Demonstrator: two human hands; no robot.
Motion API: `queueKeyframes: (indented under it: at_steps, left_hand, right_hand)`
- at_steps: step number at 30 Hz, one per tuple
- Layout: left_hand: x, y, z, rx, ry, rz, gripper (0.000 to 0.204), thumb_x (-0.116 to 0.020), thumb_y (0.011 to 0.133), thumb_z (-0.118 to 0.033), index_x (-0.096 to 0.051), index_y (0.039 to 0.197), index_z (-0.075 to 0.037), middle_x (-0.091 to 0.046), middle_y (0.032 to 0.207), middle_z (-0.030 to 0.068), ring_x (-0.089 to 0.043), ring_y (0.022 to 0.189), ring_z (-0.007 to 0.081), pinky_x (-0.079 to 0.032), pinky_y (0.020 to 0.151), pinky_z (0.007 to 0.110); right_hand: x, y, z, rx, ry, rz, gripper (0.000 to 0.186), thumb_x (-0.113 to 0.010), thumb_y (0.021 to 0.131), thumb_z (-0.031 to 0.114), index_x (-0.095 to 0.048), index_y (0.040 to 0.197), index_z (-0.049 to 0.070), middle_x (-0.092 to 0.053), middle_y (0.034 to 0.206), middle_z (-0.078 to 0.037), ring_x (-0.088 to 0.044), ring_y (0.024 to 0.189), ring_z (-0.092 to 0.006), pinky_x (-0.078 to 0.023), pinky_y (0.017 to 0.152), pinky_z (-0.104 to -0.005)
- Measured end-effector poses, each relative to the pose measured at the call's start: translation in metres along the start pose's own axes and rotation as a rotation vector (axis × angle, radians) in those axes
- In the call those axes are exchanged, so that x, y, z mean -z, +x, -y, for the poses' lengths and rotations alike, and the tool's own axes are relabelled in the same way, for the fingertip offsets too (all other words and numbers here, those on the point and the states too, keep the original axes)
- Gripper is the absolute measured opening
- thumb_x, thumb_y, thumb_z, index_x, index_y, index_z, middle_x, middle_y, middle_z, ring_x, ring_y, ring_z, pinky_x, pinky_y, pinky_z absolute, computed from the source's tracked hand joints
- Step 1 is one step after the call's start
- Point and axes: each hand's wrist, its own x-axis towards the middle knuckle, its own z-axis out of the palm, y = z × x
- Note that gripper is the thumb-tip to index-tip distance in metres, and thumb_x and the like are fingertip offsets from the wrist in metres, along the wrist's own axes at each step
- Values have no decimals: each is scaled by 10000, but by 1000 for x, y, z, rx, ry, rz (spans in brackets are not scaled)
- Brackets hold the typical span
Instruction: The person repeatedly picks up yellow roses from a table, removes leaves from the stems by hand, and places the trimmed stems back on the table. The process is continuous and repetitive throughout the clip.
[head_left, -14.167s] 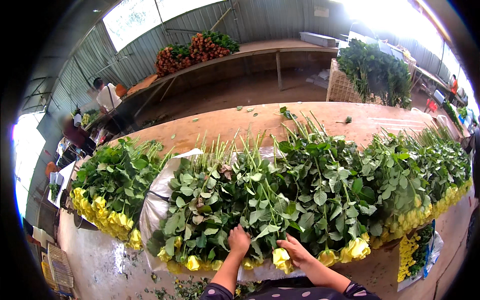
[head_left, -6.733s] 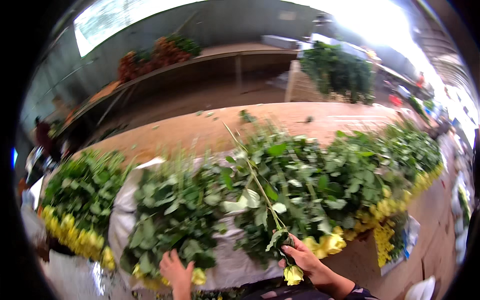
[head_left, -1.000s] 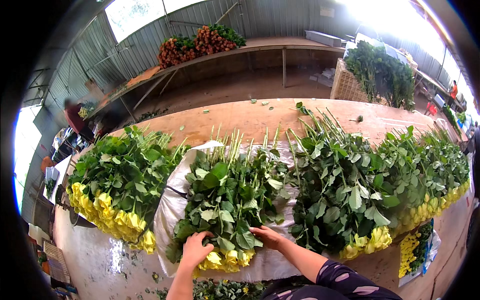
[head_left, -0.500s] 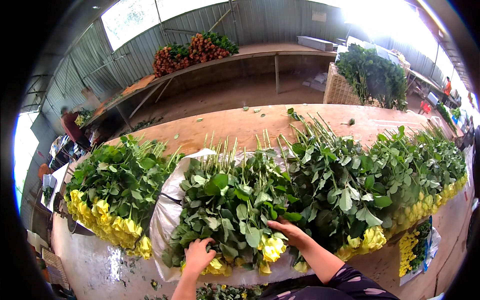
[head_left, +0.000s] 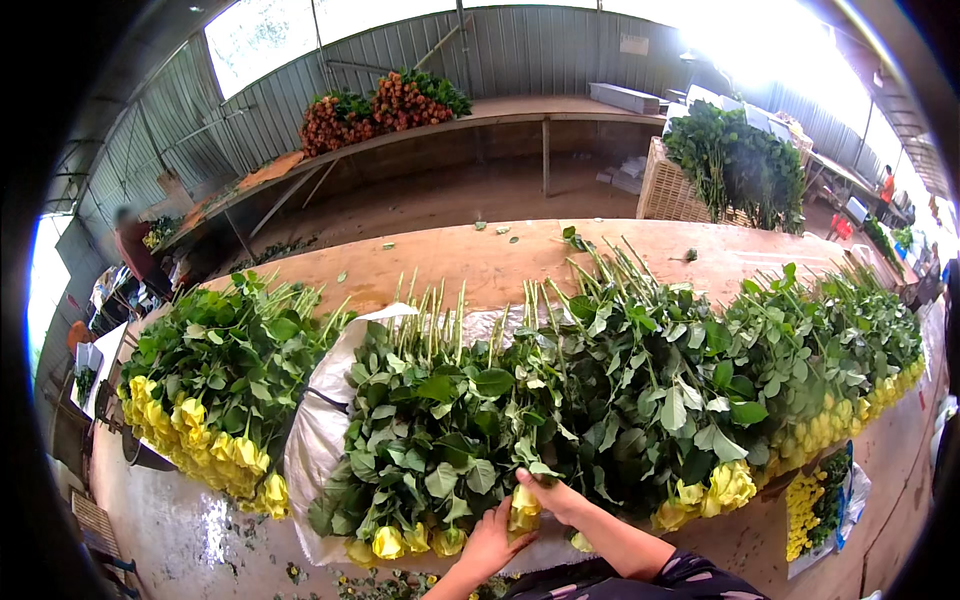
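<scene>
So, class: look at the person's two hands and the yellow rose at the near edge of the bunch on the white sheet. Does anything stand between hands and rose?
Nothing visible does. The right hand and the left hand both already touch the yellow rose, which sits at the near edge of the leafy bunch on the white sheet.

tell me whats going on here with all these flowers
A person stands at a long wooden table heaped with yellow roses. Both hands are at the bloom end of the middle bunch, which lies on a white sheet: the left hand and right hand close around one yellow rose.
</scene>
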Motion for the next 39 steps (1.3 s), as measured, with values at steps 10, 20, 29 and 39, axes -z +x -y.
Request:
queueKeyframes:
  at_steps: [10,20,29,39]
  left_hand:
    - [-54,6,0,233,528,22,523,-601,646,-425,-464,983,-49,-370,1111,142,-377,944,317,-390,697,417]
    - [-37,11,29,272,-24,55,573,-642,619,-313,-467,1051,20,-449,1009,174,-450,920,300,-388,793,348]
    - [11,-12,3,197,-2184,111,444,-535,665,-287,-455,1059,-98,-547,977,80,-506,942,203,-293,905,479]
    - [-64,-12,21,646,-1903,263,378,-530,739,-213,-448,1083,-80,-496,1084,93,-414,1069,249,-257,937,494]
  right_hand:
    - [40,-82,65,15,325,-185,483,-538,759,287,-383,1084,-34,-523,944,-114,-518,858,-151,-447,712,-255]
    - [55,-67,14,14,332,-69,262,-519,784,186,-475,956,-6,-531,906,-59,-473,837,-125,-383,726,-245]
    - [33,-91,36,-11,-550,-93,574,-306,825,505,-448,938,-40,-531,913,-178,-505,866,-224,-395,739,-311]
    - [32,-62,-28,276,-631,-136,299,-375,796,237,-506,828,-30,-526,772,-258,-500,752,-401,-406,654,-433]
